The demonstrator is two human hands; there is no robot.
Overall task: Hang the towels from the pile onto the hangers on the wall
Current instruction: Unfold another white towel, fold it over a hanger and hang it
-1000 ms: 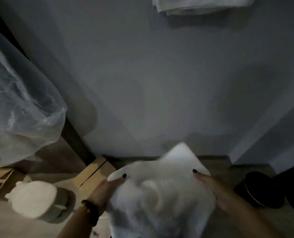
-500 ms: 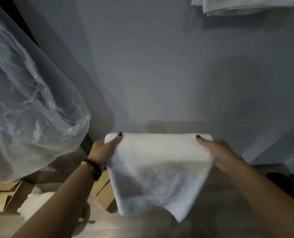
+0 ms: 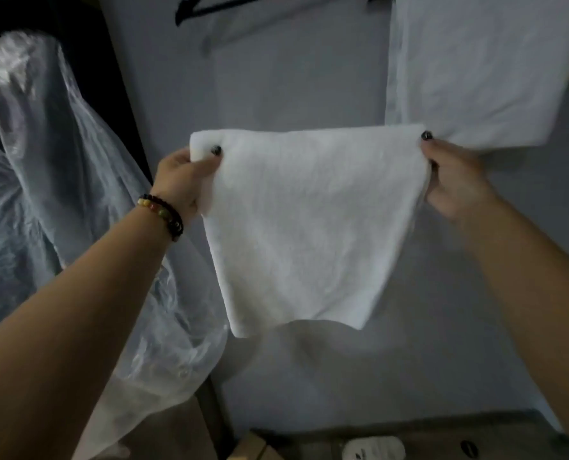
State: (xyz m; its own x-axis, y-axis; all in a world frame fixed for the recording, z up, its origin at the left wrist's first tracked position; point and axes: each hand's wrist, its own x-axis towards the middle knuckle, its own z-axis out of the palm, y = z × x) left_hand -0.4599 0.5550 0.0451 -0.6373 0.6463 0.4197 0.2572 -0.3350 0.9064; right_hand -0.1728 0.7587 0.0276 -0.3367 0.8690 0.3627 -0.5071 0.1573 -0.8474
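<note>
Grey wall [image 3: 309, 78] behind; both hands pinch the towel [image 3: 303, 227] at centre, left hand [image 3: 185, 175] at 9 o'clock, right hand [image 3: 456, 175] at 3. Hanger [image 3: 216, 6] at 12.

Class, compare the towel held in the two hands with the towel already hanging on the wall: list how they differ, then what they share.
The held towel is gripped at its top corners by the left hand and right hand; the hanging towel is untouched by either. The held towel sits lower and nearer the camera; the hanging towel is higher, at the upper right, against the wall. The held towel shows whole; the hanging towel runs past the frame's top. Both are white.
</note>
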